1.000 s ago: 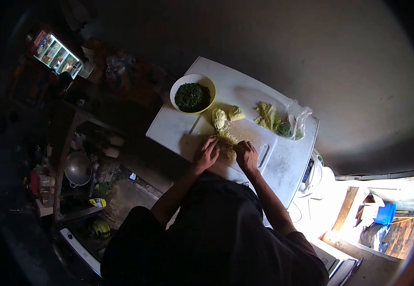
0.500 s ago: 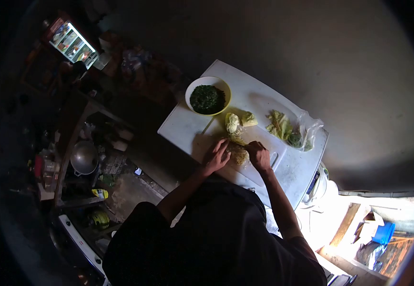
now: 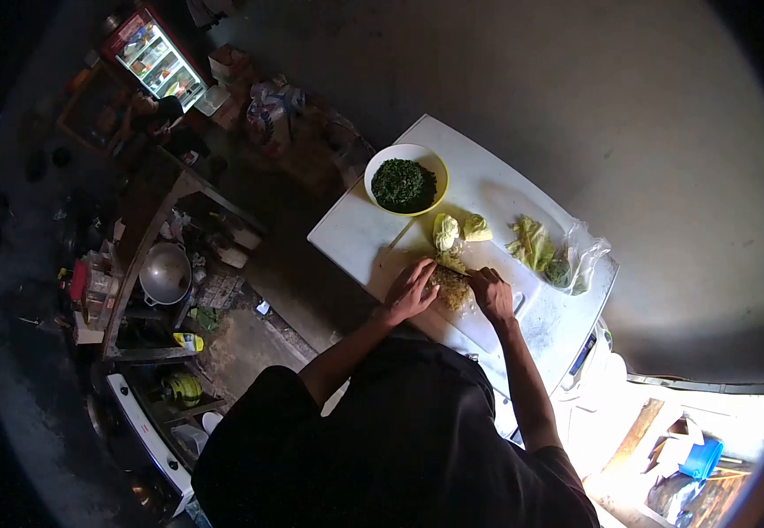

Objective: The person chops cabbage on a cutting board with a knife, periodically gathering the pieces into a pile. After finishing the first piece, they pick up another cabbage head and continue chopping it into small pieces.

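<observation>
My right hand [image 3: 492, 295] is closed around the handle of a knife [image 3: 455, 267], whose blade points left over the cutting board [image 3: 480, 331]. Beneath and beside the blade lies a heap of finely chopped pale vegetable [image 3: 452, 290]. My left hand [image 3: 412, 292] rests at the left side of this heap, its fingers apart and their tips close to the blade's end. Just beyond the blade sit two pale cabbage pieces [image 3: 445, 231], side by side. A white and yellow bowl [image 3: 441, 167] of chopped dark greens [image 3: 403, 185] stands farther back on the white table [image 3: 347, 231].
Loose leaves [image 3: 533, 244] lie by a clear plastic bag [image 3: 586, 255] at the table's right. To the left, a metal wok [image 3: 165, 273] sits on a low shelf. A lit display fridge [image 3: 160, 60] and a person [image 3: 160, 110] are at the far left.
The whole view has shifted, so the table sits slightly farther right and lower. The knife blade now shows more plainly over the chopped heap. Both hands keep nearly the same places on the board.
</observation>
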